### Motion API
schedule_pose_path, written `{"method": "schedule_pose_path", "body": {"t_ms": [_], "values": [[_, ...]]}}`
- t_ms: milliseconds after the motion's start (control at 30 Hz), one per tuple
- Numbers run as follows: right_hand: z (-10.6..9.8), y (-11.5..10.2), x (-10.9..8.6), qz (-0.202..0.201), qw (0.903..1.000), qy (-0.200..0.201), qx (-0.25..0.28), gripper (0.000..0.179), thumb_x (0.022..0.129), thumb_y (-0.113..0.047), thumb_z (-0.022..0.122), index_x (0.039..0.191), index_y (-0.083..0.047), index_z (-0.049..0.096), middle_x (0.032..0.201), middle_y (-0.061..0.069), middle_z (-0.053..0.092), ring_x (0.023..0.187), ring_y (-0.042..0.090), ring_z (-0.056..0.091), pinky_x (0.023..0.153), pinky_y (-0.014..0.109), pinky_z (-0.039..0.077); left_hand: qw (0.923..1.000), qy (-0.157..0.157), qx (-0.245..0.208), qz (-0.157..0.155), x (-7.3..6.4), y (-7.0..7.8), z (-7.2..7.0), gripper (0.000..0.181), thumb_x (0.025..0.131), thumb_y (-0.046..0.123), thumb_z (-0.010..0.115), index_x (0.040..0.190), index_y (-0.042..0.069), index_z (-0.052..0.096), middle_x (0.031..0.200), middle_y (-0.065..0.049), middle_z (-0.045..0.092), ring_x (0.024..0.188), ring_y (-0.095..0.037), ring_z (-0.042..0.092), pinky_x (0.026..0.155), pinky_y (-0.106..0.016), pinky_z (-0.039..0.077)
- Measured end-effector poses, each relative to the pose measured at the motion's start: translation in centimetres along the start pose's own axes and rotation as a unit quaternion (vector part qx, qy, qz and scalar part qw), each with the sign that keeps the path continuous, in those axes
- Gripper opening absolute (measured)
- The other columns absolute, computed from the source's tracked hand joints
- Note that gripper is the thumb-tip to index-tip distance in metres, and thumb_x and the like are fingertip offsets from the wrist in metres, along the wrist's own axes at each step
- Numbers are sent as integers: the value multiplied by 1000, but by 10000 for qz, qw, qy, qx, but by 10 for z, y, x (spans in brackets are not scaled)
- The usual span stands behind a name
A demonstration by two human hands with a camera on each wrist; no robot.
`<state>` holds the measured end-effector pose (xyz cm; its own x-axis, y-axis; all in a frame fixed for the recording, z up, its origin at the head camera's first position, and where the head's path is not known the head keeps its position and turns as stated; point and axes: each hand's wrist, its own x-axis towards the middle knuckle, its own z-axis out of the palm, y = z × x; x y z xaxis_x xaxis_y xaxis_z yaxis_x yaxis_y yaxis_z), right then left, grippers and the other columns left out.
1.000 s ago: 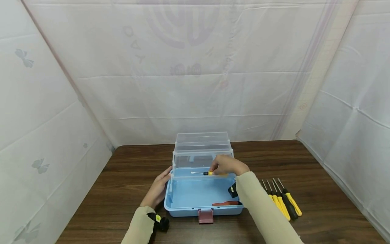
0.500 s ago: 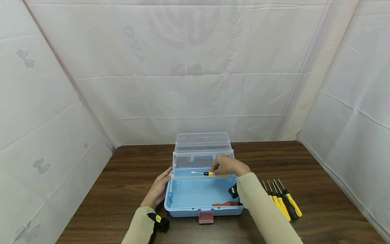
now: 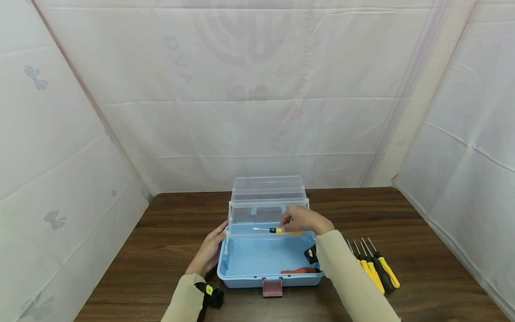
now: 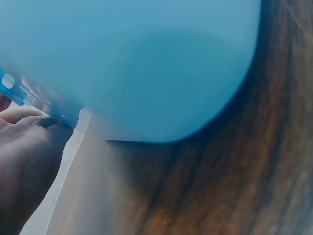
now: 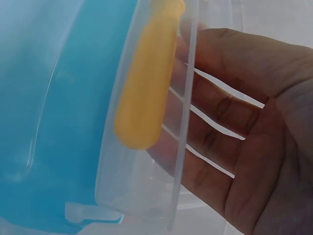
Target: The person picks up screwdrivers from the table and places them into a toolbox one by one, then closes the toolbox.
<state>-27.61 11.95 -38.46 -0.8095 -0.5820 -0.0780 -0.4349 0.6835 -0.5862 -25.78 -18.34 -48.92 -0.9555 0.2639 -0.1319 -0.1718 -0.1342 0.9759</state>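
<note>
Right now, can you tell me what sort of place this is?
Probably a small makeshift work booth: white printed sheeting encloses the back and both sides of a wood-grain table, which bears an open blue toolbox with a row of screwdrivers beside it.

A brown wooden table lay beneath the left hand and right hand. Creased whitish sheets hung beyond them and on either side.
</note>
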Motion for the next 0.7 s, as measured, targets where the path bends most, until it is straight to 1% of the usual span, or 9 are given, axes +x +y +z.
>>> {"method": "schedule_pose_path", "body": {"t_ms": [167, 367, 567, 700], "values": [[-2, 1, -5, -79, 9998, 133, 86, 12, 89, -9, 65, 96, -5, 74, 90, 1, 68, 79, 12, 58, 74, 31, 55, 10000, 12, 3, 20, -1, 0, 1, 53, 103, 14, 33, 153, 6, 18, 159, -19, 18, 145, -36, 21, 115, -55, 23], [-7, 5, -11, -126, 9993, 345, 38, 17, 89, -11, 66, 102, -2, 73, 95, 4, 70, 84, 14, 61, 78, 33, 56, 10000, 30, -6, 36, -1, 0, 2, 52, 104, 14, 32, 154, 6, 18, 159, -19, 18, 144, -36, 22, 115, -55, 24], [-13, 11, -19, -136, 9987, 497, -29, 18, 91, -13, 64, 104, -4, 73, 100, 6, 71, 88, 15, 64, 78, 32, 56, 10000, 51, 14, 43, 0, -1, 2, 52, 103, 14, 31, 153, 6, 18, 159, -19, 19, 144, -36, 23, 115, -55, 24], [-18, 14, -25, -93, 9981, 607, 54, 19, 91, -13, 65, 105, -3, 72, 101, 7, 72, 88, 16, 64, 77, 32, 56, 10000, 46, 18, 49, 1, -1, 3, 52, 103, 14, 31, 153, 5, 18, 159, -19, 18, 144, -36, 22, 115, -55, 24]]}}
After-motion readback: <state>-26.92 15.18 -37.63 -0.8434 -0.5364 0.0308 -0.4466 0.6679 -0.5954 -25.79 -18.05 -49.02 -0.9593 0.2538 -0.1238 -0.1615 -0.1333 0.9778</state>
